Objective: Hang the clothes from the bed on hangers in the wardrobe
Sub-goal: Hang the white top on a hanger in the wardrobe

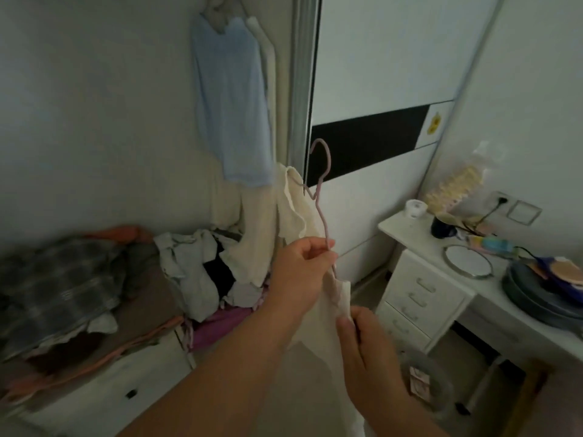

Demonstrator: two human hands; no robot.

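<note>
Your right hand (367,348), nearest the lens, is pinching the cream garment (328,313) at its lower shoulder, fingers closed on the cloth. Your left hand (299,272) is gripping the pink hanger (321,197) by one arm, fingers curled tight around the wire, with the garment draping from it. Behind, a pile of clothes (202,272) is lying at the bed's (94,386) near edge, and a blue top (230,99) is hanging beside the wardrobe door (378,74).
</note>
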